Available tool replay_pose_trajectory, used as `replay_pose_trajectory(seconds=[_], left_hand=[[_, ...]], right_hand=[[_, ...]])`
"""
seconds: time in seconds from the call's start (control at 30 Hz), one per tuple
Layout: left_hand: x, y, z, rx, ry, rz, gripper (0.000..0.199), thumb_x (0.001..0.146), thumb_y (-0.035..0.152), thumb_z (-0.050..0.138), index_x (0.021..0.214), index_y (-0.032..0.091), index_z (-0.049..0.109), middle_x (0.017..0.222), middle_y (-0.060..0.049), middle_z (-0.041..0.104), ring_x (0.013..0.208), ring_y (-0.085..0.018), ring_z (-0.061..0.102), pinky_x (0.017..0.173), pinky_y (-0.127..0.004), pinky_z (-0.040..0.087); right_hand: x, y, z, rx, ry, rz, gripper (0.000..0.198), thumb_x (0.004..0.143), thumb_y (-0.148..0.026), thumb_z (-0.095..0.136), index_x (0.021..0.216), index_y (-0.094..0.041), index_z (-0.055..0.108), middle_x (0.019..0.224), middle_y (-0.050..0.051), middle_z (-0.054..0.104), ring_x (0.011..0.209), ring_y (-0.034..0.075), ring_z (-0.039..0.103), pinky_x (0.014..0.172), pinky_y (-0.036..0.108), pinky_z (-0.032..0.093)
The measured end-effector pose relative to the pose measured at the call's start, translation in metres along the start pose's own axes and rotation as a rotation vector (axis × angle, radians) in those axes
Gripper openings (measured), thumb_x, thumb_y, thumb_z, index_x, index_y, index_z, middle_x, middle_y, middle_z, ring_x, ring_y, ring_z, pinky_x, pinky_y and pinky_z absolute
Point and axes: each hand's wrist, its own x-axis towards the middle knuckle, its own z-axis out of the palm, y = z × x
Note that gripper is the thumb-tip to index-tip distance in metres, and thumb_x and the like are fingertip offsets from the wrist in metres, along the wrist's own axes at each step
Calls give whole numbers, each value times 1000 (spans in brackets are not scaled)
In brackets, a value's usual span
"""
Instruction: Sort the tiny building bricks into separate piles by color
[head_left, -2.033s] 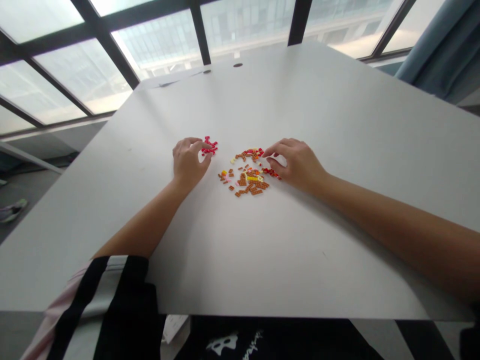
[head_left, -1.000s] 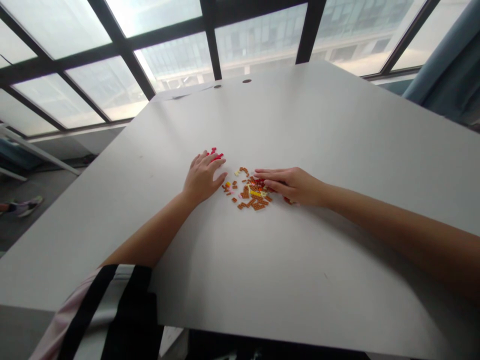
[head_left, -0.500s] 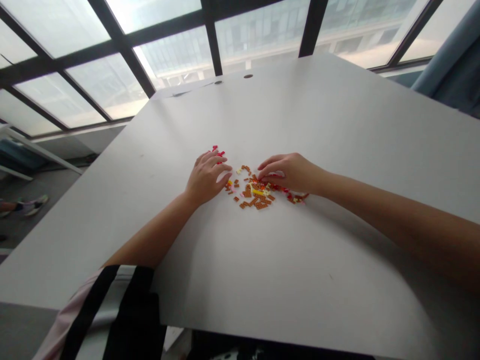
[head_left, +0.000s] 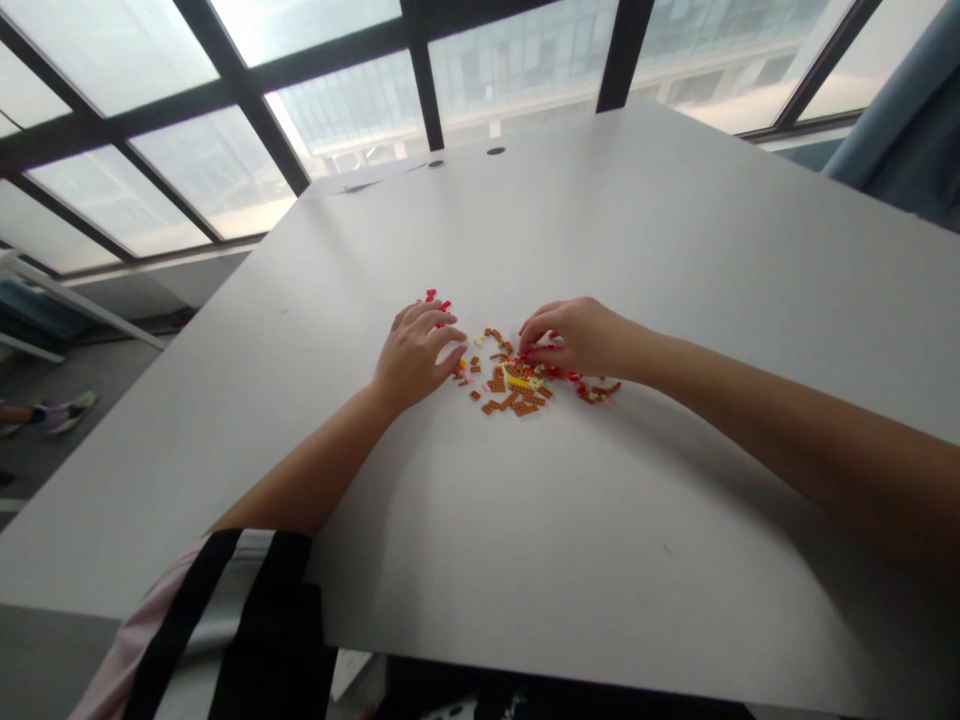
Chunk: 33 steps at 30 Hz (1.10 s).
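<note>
Small toy building bricks lie in a loose pile on the white table, many of them brown bricks point(head_left: 525, 403). A yellow brick point(head_left: 517, 382) lies among them. My left hand point(head_left: 416, 350) rests at the pile's left side, open, its fingers spread and curved. Just past its fingertips are several red bricks point(head_left: 431, 296), partly covered by the hand. Over the right part of the pile, my right hand point(head_left: 574, 335) has thumb and fingers pinched together. Whatever sits in that pinch is too small to make out. Dark red bricks point(head_left: 574, 378) lie under this hand, partly hidden.
The white table point(head_left: 480, 520) stretches out around the pile, with two dark round holes near its far edge. Windows with dark frames point(head_left: 420, 90) stand behind it. A blue curtain point(head_left: 900, 120) hangs at the right. A person's shoe point(head_left: 71, 412) shows on the floor at left.
My right hand has lifted slightly and its fingers have drawn closer into a pinch. My left hand stays almost where it was, and the pile looks much the same.
</note>
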Motion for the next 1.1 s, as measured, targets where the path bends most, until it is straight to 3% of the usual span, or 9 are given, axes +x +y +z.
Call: replay_pose_trajectory(seconds=[0.27,0.53,0.77,1.1], left_hand=[[0,0,0,5,11,12,12,98,29,64,98,24,75,116,-7,76,127,-28,64,115,-52,45],[4,20,-2,-44,46,-18,7,96,30,71,99,26,75,117,-4,76,127,-28,64,114,-51,46],[9,42,-4,-178,39,-43,5,90,23,76,93,27,74,117,-1,77,121,-24,68,113,-48,47],[11,47,-8,-253,11,-92,8,86,20,77,87,26,73,116,-1,78,118,-23,70,111,-48,49]], right_hand=[[4,-6,3,-85,-38,39,17,84,-9,68,84,-20,81,98,7,80,84,20,73,83,33,56],[2,-11,13,-27,147,61,10,91,-22,70,91,-20,80,120,12,73,102,25,70,98,43,55],[0,-23,20,-1,136,41,12,93,-22,66,95,-18,78,123,14,71,103,26,69,95,43,55],[-5,-26,25,-2,173,23,16,95,-26,60,95,-18,75,123,15,70,98,25,68,92,43,55]])
